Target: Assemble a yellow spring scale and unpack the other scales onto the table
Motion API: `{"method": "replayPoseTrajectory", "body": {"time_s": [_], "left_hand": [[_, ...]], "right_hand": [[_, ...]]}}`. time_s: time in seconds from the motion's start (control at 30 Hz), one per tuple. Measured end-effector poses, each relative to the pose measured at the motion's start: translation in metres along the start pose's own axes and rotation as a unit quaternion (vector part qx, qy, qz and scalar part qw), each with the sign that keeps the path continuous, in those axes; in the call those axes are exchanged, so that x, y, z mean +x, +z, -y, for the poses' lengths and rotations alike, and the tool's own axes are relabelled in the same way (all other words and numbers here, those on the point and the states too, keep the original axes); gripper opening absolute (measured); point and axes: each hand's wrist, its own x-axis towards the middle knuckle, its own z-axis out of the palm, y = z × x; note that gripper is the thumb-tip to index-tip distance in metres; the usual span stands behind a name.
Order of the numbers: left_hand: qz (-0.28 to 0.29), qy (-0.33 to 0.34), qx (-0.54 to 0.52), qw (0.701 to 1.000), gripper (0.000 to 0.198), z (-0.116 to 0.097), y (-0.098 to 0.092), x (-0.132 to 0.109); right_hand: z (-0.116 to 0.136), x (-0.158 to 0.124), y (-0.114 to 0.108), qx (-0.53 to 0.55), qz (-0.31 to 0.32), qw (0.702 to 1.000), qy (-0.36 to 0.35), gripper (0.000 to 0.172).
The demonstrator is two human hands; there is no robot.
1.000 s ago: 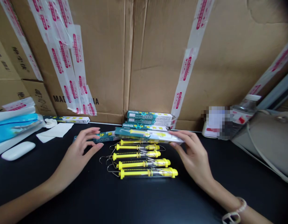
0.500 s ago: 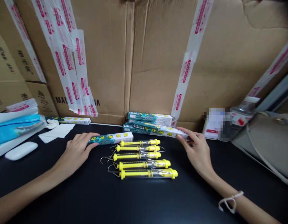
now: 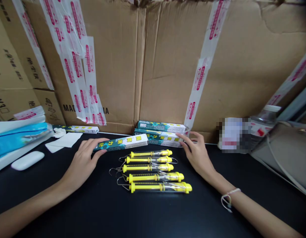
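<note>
My left hand [image 3: 85,159] grips the left end of a long green-and-white box [image 3: 123,142], whose right end is tilted up off the black table. My right hand [image 3: 196,150] has thumb and fingers at the right end of a box [image 3: 160,135] in a small stack of similar boxes by the cardboard. Between my hands, several yellow spring scales [image 3: 155,178] with metal hooks lie side by side, roughly parallel. Their hooks point mostly to the left.
Large taped cardboard [image 3: 165,76] stands behind the table. At left are a blue tissue pack [image 3: 21,135], a white oval case [image 3: 27,160], paper pieces [image 3: 65,141] and another box [image 3: 78,128]. A bottle [image 3: 263,127] and grey bag [image 3: 286,152] sit at right.
My right hand has moved left with its box, which now lies in line with the stack. The box in my left hand has risen and shifted slightly right. The view has shifted a little.
</note>
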Motion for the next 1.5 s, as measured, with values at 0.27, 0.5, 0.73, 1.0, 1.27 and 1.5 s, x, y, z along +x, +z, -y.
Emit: {"method": "replayPoseTrajectory", "body": {"time_s": [0.27,0.5,0.73,1.0,1.27,1.5], "left_hand": [[0.012,0.05,-0.016,0.999,0.032,-0.01,-0.001,-0.006],[0.016,0.133,-0.037,0.99,0.032,-0.018,-0.004,-0.011],[0.013,0.169,-0.042,0.985,0.039,-0.02,-0.006,-0.014],[0.039,0.112,-0.115,0.986,0.039,-0.033,-0.004,-0.023],[0.137,-0.169,-0.299,0.929,0.07,-0.035,-0.003,-0.019],[0.198,-0.209,-0.357,0.889,0.054,-0.031,-0.004,-0.017]], "right_hand": [[0.012,0.001,-0.009,0.01,-0.019,1.0,-0.022,0.042],[0.067,-0.018,-0.039,0.097,0.068,0.987,-0.108,0.04],[0.098,-0.034,-0.047,0.229,0.126,0.965,-0.029,0.032],[0.111,-0.04,-0.047,0.466,0.159,0.847,0.2,0.038],[0.119,-0.039,-0.041,0.531,0.089,0.809,0.236,0.027],[0.119,-0.042,-0.039,0.518,0.077,0.825,0.215,0.028]]}}
